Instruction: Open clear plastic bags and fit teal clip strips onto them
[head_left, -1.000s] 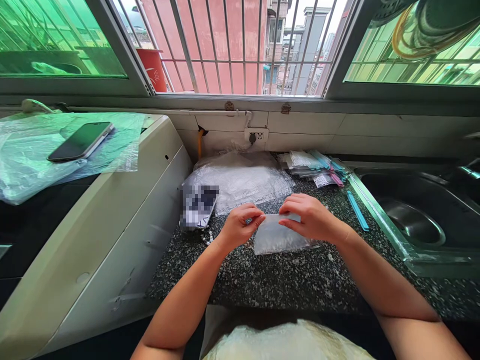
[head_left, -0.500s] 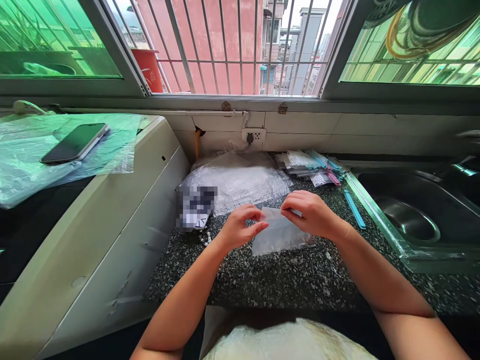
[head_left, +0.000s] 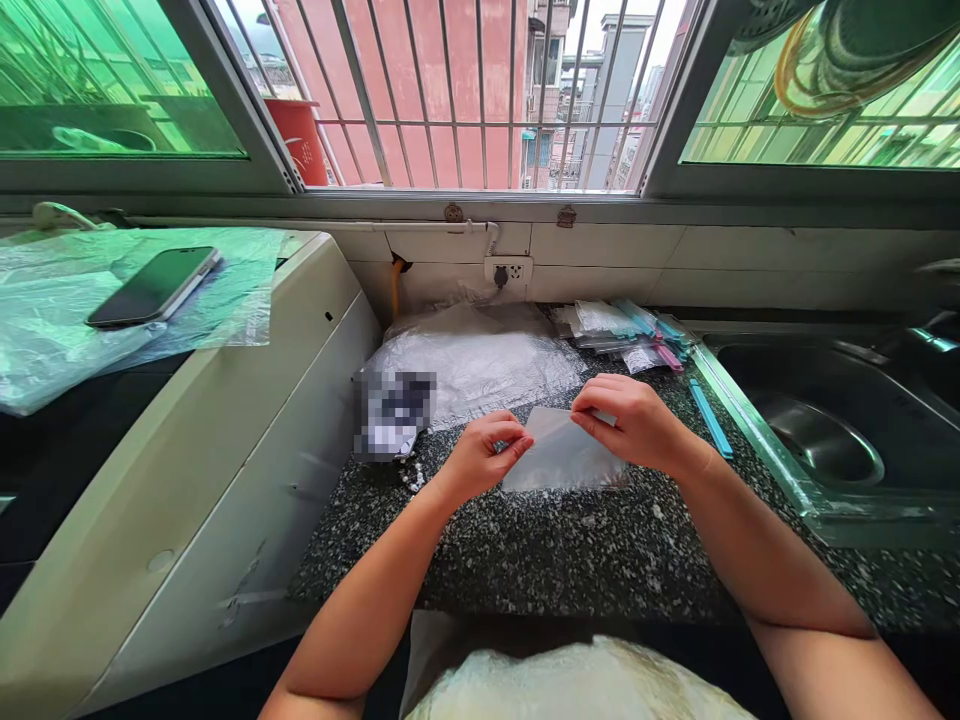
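Observation:
A clear plastic bag (head_left: 570, 460) is stretched between my two hands, low over the speckled dark countertop (head_left: 540, 560). My left hand (head_left: 487, 452) pinches its left edge between thumb and fingertips. On the upper right, my right hand (head_left: 628, 418) grips the bag with thumb and fingers pressed together. The bag looks flat, and I see nothing inside it. Behind the hands lies a large crumpled sheet of clear plastic (head_left: 495, 355).
Back right is a pile of small plastic packets (head_left: 619, 330) with blue and pink strips. A blue strip (head_left: 709, 418) lies beside the sink (head_left: 810, 430). Left, a phone (head_left: 154, 288) rests on plastic atop a white appliance (head_left: 300, 420). A blurred patterned item (head_left: 394, 415) sits nearby.
My left thumb and fingers have closed onto the bag's left edge. The right hand has shifted slightly right and up, and the bag's lower edge has risen a little.

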